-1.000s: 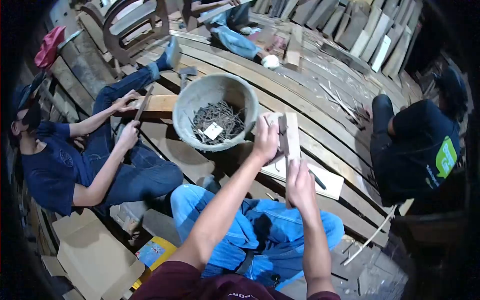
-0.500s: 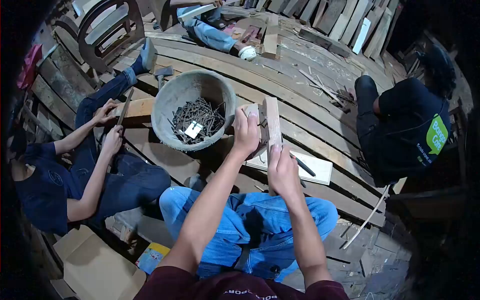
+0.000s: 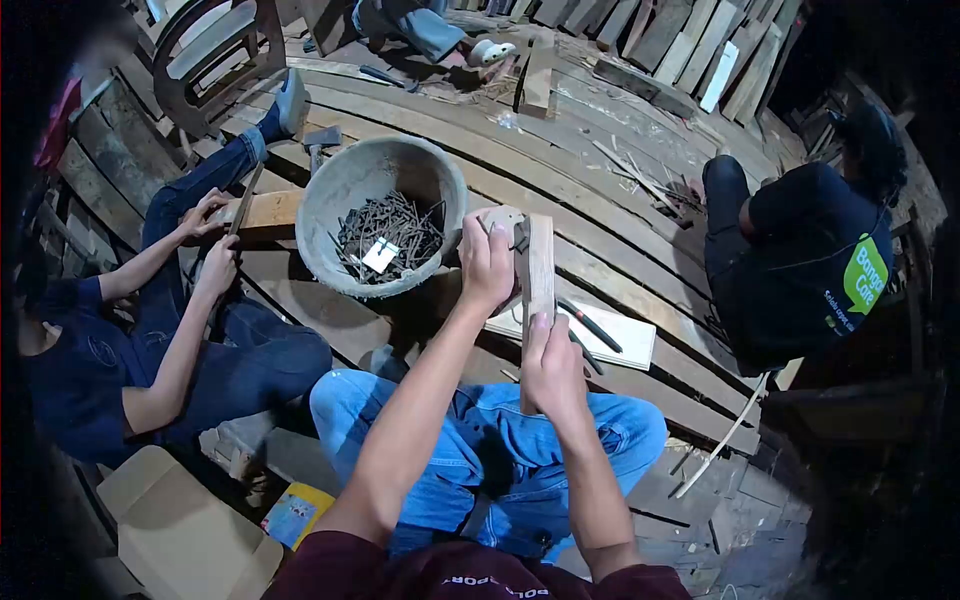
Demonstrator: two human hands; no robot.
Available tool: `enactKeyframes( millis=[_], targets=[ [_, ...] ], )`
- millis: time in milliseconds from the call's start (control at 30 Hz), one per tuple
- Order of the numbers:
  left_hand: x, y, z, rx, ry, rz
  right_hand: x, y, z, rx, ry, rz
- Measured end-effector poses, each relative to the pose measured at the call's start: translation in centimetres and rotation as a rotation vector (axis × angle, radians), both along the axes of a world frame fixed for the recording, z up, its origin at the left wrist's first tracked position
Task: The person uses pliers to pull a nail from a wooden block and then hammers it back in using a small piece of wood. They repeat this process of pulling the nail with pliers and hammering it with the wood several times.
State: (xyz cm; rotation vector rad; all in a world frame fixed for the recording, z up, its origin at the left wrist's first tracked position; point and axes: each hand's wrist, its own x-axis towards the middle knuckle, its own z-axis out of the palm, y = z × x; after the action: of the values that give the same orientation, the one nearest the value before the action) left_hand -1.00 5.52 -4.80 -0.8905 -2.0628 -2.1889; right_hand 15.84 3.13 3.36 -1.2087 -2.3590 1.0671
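A bucket (image 3: 425, 178) stands just beside the left hand (image 3: 485, 265), its wide rim blocking any reach to that side; from above, the mouth is open down to a pile of thin dark pieces (image 3: 388, 230). Beyond the piece of wood (image 3: 540, 262) between the hands, bare planks (image 3: 600, 222) leave an open lane forward. Just right of the right hand (image 3: 556, 372), a dark pen (image 3: 594, 330) lies low across a white board (image 3: 638, 346). Bent knees in jeans (image 3: 622, 432) crowd the near side; a seated person in black (image 3: 785, 265) blocks the far right.

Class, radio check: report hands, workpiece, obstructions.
Right hand closed on pale, straight wooden bar; left hand by its far end. Grey, round-mouthed bucket nearby, apparently not blocking.
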Motion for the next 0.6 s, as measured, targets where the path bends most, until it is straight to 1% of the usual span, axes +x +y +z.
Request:
enactKeyframes(
  millis=[67, 133, 200, 267, 300, 367, 400, 433, 467, 500, 533, 567, 600],
  targets=[
    [0.1, 0.0, -0.2, 0.032, -0.005, 0.007, 0.5, 0.0, -0.1, -0.002, -0.013, -0.002],
    [0.5, 0.0, -0.1, -0.029, 0.052, 0.11, 0.5, 1.0, -0.5, -0.004, 0.075, 0.028],
    [1.1, 0.1, 0.5, -0.083, 0.122, 0.205, 0.9, 2.0, -0.1, -0.04, 0.037, 0.036],
    [2.2, 0.5, 0.0, -0.08, 0.174, 0.367, 1.3, 1.9, -0.3, -0.037, 0.128, 0.0],
    [2.8, 0.5, -0.3, -0.151, 0.082, 0.427, 1.5, 1.6, 0.0, -0.03, 0.161, 0.021],
    [3.6, -0.1, 0.3, -0.133, 0.059, 0.466, 1.9, 0.9, 0.7, -0.016, 0.227, 0.064],
    [3.8, -0.4, 0.6, -0.126, 0.047, 0.483, 2.2, 0.9, 0.0, 0.064, 0.195, 0.091],
    [3.5, -0.8, 0.8, -0.124, 0.092, 0.522, 2.3, 0.8, 0.0, 0.069, 0.203, 0.103],
    [3.1, -1.7, 1.2, -0.115, 0.114, 0.49, 2.4, 0.6, 0.0, 0.072, 0.209, 0.115],
    [2.8, -2.5, 1.6, -0.211, 0.147, 0.459, 2.4, 0.7, -0.6, 0.124, 0.226, 0.137],
    [2.4, -3.4, 2.4, -0.308, 0.183, 0.429, 2.4, 0.8, -0.6, 0.102, 0.204, 0.137],
    [1.5, -4.1, 2.7, -0.255, 0.201, 0.349, 2.3, 1.0, -0.6, 0.08, 0.185, 0.137],
    [0.6, -4.6, 3.1, -0.238, 0.131, 0.261, 2.2, 1.2, -0.4, 0.057, 0.165, 0.136]
  ],
)
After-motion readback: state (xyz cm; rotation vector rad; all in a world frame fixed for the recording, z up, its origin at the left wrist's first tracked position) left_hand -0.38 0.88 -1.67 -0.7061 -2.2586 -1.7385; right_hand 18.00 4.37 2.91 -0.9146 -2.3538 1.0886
